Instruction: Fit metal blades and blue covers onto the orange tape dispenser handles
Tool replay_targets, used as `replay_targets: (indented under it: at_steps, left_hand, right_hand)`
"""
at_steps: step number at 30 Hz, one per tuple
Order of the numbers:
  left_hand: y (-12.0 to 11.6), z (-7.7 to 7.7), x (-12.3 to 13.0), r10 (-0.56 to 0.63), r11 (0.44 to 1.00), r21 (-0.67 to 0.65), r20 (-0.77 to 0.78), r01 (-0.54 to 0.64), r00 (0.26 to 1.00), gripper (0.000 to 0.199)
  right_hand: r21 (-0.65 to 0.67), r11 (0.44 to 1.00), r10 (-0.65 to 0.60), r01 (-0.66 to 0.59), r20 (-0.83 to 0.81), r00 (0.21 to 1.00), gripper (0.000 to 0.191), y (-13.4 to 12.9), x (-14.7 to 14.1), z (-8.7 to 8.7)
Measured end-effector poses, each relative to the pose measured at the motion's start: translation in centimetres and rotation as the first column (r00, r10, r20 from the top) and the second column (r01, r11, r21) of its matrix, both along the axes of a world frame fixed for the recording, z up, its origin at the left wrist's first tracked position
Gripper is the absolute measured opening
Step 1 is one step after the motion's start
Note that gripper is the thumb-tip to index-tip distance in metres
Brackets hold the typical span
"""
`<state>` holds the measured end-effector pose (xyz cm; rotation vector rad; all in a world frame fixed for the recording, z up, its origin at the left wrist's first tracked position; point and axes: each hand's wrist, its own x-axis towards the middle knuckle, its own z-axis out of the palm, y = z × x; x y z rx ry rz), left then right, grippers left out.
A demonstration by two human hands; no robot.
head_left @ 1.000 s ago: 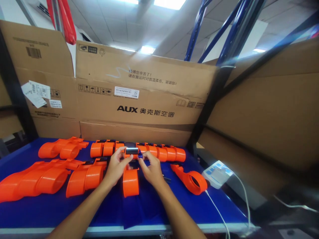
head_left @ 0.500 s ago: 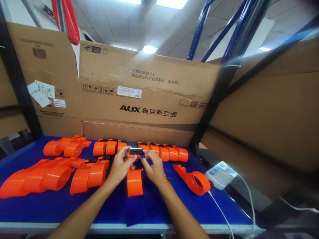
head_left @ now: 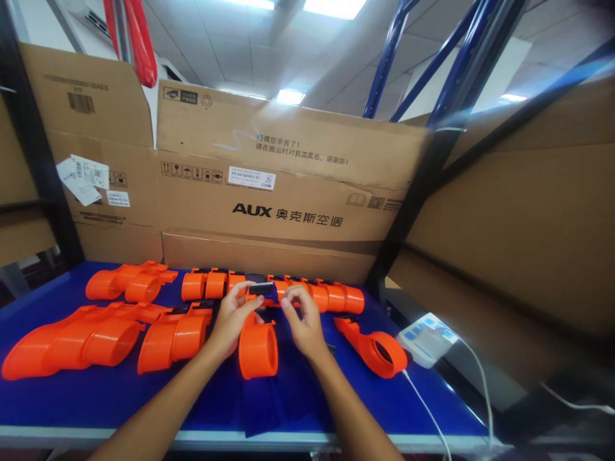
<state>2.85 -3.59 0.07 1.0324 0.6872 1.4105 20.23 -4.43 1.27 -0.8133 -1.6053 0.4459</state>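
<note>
My left hand [head_left: 234, 317] grips an orange part [head_left: 258, 351] with a round ring hanging below and a black piece [head_left: 262, 290] with a pale toothed edge at its top. A dark blue bit shows at that piece's right end. To the right, my right hand [head_left: 303, 320] is apart from the part, thumb and forefinger curled near each other; whether something small sits between them is too small to tell. Behind the hands runs a row of orange rings [head_left: 327, 298] with dark pieces on top.
More orange parts [head_left: 113, 339] lie at the left of the blue table [head_left: 192, 410]. One orange ring piece [head_left: 384, 353] lies at the right beside a white power strip [head_left: 427, 339] with cables. Cardboard [head_left: 288, 192] stands behind, between dark posts.
My right hand has moved off the black piece, a little to the right. The held orange part has turned, so its ring opening now shows. The view has shifted slightly.
</note>
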Motion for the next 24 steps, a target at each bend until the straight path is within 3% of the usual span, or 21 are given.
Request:
replay_targets:
  at_steps: [5,11,16,24]
  left_hand:
    - [-1.1,0.8,0.2,-0.213,0.974,-0.062,0.05,0.216,0.976,0.088]
    - [-2.4,1.1,0.5,-0.421,0.907,0.018,0.064,0.421,0.905,0.081]
    - [-2.1,0.5,0.8,-0.394,0.919,0.032,0.04,0.393,0.918,0.058]
    - [-1.2,-0.1,0.7,-0.358,0.933,-0.015,0.036,0.359,0.933,0.066]
  right_hand:
    - [-0.225,0.948,0.186,-0.226,-0.188,0.964,0.042,0.1,0.2,0.5]
    - [-0.308,0.867,0.329,-0.392,-0.237,0.914,0.048,0.0,0.3,0.5]
    - [-0.311,0.878,0.317,-0.362,-0.189,0.93,0.043,0.0,-0.1,0.2]
    - [-0.284,0.908,0.294,-0.309,-0.095,0.951,0.036,-0.3,-0.3,0.6]
